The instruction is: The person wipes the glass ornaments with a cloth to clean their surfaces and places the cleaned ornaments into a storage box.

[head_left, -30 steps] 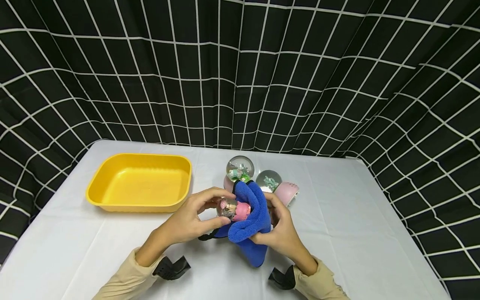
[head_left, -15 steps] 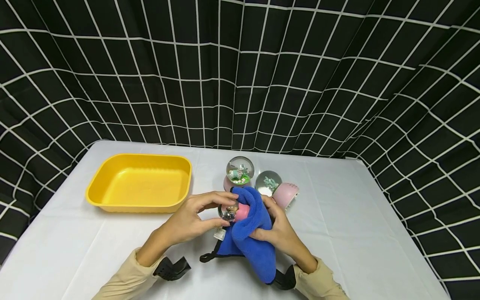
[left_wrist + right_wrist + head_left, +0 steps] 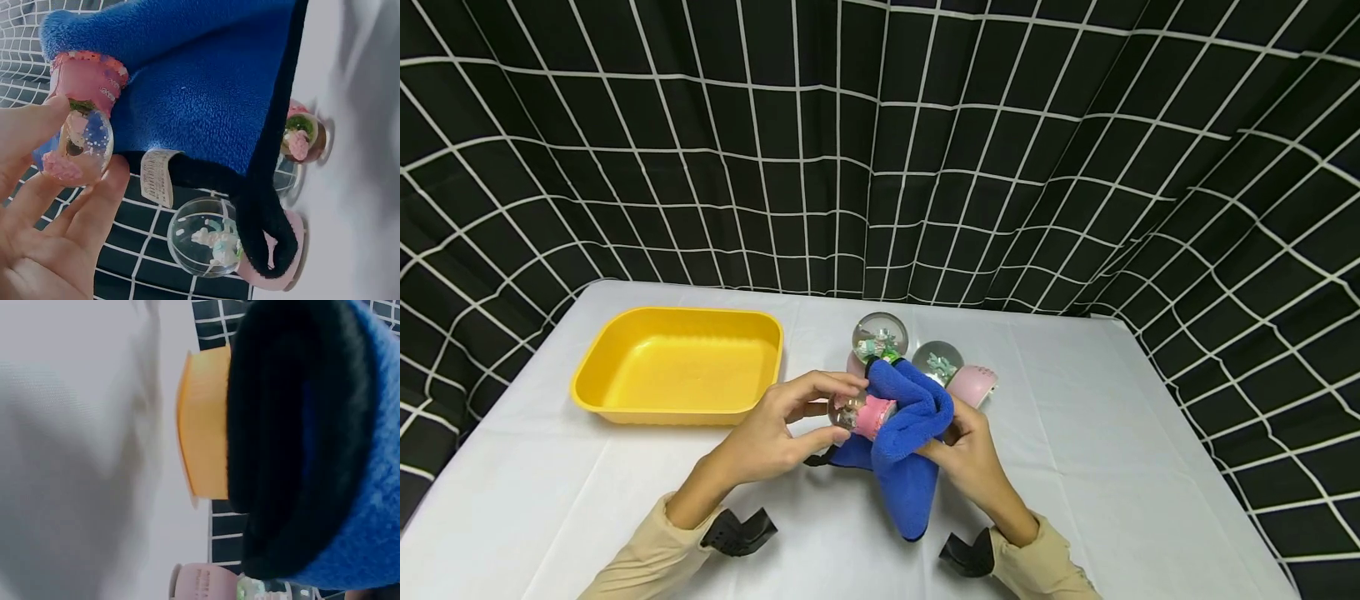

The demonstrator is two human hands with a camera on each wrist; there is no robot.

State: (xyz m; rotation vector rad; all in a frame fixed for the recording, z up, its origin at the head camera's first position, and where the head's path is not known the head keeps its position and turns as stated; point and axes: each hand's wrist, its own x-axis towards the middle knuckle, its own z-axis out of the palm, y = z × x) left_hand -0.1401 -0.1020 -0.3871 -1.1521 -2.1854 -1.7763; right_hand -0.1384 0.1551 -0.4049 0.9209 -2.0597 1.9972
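Note:
My left hand pinches a small snow globe by its clear dome, thumb on one side and fingers on the other. The globe lies tilted, with its pink base toward the right. In my right hand is a blue towel with black edging, bunched beside the base. The left wrist view shows the towel touching the base's end, and its white label hanging loose. The towel fills much of the right wrist view and hides my right fingers there.
Behind the towel stands a larger snow globe; another lies on its side to its right. The left wrist view also shows a small globe past the towel. A yellow tray sits left on the white-covered table.
The towel has shifted and refolded around the base, its lower end swinging up and left since half a second ago. The small globe has moved slightly left, with more of its pink base showing.

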